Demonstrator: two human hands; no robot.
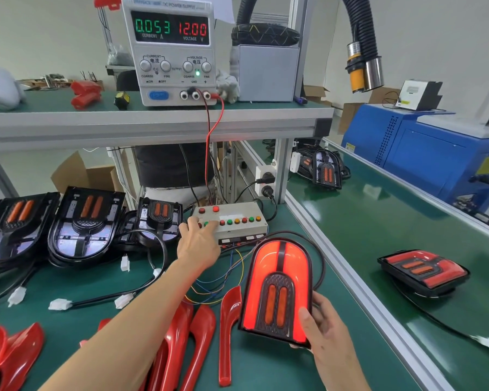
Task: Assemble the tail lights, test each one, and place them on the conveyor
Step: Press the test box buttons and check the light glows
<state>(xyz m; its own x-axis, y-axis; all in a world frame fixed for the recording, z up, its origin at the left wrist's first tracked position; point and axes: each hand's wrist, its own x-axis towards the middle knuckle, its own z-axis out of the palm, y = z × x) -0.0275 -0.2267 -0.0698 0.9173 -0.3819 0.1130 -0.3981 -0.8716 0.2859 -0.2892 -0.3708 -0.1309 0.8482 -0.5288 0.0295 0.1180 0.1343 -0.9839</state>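
1. A green tabletop [102, 280] is seen below a raised grey shelf [153, 119]; to the right a green conveyor [378, 221] is bordered by an aluminium rail, with a blue machine [424, 156] beyond it.
2. On the shelf a DC power supply [171, 49] is lit, 0.053 being shown for current and 12.00 for voltage; red and black leads [213, 136] are run down from it toward a beige test box [237, 218] studded with coloured buttons.
3. Unfinished black housings [82, 221] are lined up at the left, white connectors [58, 304] and cables are strewn before them, and red lens pieces [192, 334] are laid along the near edge.
4. The left hand [199, 244] is stretched to the box, its fingers laid on the button row; which button is pressed cannot be told, as the fingertips are partly hidden.
5. The tail light [278, 289] is held tilted above the tabletop, gripped at its lower right corner by the right hand [326, 325], thumb across the face. Its red lens is glowing around a dark centre with two orange bars.
6. A finished light [424, 273] is lying on the conveyor, and another [326, 170] farther along.
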